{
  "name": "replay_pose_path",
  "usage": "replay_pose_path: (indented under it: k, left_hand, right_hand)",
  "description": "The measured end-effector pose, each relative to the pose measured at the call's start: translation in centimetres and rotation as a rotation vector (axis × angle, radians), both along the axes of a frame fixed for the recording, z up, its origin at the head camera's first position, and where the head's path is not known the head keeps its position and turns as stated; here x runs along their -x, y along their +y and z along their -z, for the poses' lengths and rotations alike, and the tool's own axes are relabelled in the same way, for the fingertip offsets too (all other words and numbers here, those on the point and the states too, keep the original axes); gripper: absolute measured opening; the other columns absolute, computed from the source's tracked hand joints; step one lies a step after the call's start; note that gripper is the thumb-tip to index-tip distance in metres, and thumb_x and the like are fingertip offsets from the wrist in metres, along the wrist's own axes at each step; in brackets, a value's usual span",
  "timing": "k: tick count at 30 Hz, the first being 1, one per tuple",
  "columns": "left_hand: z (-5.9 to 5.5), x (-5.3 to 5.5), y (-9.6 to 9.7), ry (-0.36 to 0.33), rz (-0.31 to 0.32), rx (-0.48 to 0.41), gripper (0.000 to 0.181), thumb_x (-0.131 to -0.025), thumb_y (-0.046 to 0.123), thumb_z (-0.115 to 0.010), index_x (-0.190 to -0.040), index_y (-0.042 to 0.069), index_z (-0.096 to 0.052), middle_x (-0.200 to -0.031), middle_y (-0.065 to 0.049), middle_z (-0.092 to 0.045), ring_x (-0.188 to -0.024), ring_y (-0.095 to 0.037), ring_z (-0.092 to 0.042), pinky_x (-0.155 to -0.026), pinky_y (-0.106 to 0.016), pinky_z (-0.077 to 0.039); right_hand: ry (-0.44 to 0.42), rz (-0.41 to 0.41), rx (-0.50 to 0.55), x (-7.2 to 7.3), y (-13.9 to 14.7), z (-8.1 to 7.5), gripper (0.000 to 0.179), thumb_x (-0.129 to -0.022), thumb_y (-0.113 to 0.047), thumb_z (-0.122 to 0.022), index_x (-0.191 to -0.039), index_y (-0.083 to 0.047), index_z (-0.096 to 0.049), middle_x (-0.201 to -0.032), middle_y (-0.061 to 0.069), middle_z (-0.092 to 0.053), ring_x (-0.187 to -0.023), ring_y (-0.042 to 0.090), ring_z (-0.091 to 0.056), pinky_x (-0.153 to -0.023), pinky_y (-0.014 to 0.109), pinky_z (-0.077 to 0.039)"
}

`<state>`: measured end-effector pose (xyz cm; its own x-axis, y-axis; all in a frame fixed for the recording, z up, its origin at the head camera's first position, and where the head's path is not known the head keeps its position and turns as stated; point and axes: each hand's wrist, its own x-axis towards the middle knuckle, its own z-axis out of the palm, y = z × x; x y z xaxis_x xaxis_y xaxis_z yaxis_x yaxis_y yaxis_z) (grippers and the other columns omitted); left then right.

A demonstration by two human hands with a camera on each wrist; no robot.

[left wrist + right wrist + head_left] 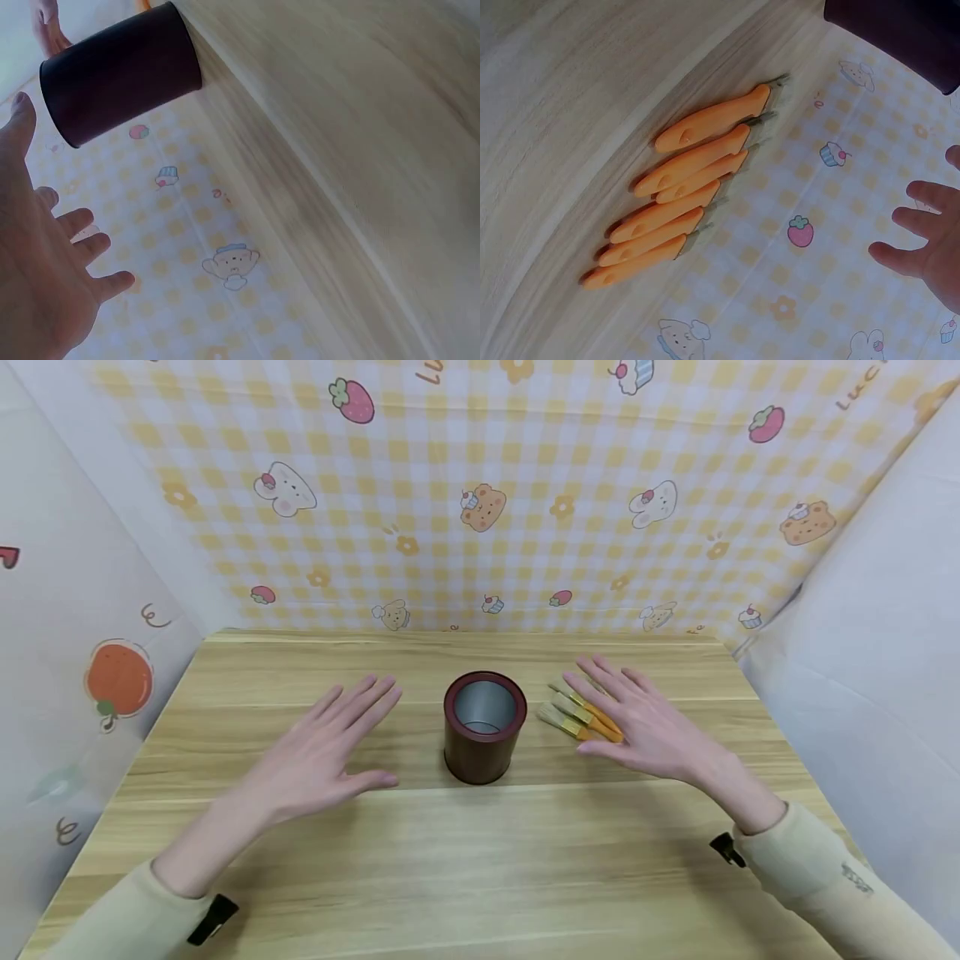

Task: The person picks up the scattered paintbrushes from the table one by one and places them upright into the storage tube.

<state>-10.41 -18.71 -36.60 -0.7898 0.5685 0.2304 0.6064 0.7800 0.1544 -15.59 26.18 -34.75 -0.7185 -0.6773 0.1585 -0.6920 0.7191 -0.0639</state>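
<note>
A dark brown cylindrical container with a reddish rim and grey inside stands upright mid-table. To its right lie several paintbrushes with orange handles and pale bristles, bristle ends toward the container. In the right wrist view the orange handles lie side by side in a slanting row. My right hand hovers over the brushes with fingers spread, hiding part of them in the head view. On the container's left, my left hand is held above the table, fingers straight and thumb apart, holding nothing.
The wooden table has light plank grain. Behind it hangs a yellow checked cloth with cartoon prints. White sheets hang at the left and right sides. Small black devices are on both sleeve cuffs.
</note>
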Motion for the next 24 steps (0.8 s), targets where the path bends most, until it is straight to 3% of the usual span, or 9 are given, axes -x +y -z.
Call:
replay_pose_path:
  k: [8, 15, 24]
  left_hand:
    - [0.3, 0.3, 1.7, -0.019, -0.017, -0.067, 0.104, -0.09, 0.066, -0.066, -0.167, 0.023, -0.01, -0.173, -0.004, -0.02, -0.16, -0.029, -0.023, -0.128, -0.056, -0.025]
    - [0.7, 0.6, 3.4, -0.042, -0.055, -0.149, 0.108, -0.088, 0.063, -0.07, -0.167, 0.026, -0.006, -0.173, -0.005, -0.022, -0.159, -0.028, -0.025, -0.128, -0.054, -0.026]
    - [1.2, 1.1, 5.8, -0.192, -0.16, -0.306, 0.111, -0.086, 0.067, -0.07, -0.166, 0.035, 0.0, -0.173, -0.002, -0.019, -0.157, -0.034, -0.029, -0.127, -0.059, -0.028]
  right_hand:
    - [-0.022, 0.001, 0.031, -0.1, -0.3, 0.3, 0.097, -0.091, -0.054, -0.073, -0.166, -0.033, -0.016, -0.171, 0.008, -0.028, -0.155, 0.035, -0.032, -0.116, 0.065, -0.037]
    - [-0.049, 0.008, 0.067, -0.1, -0.7, 0.9, 0.093, -0.092, -0.052, -0.073, -0.165, -0.033, -0.019, -0.168, 0.008, -0.034, -0.152, 0.032, -0.04, -0.117, 0.063, -0.04]
    - [-0.054, 0.047, 0.08, -0.1, -1.3, 2.1, 0.095, -0.09, -0.058, -0.072, -0.165, -0.031, -0.021, -0.164, 0.009, -0.04, -0.144, 0.038, -0.048, -0.114, 0.065, -0.042]
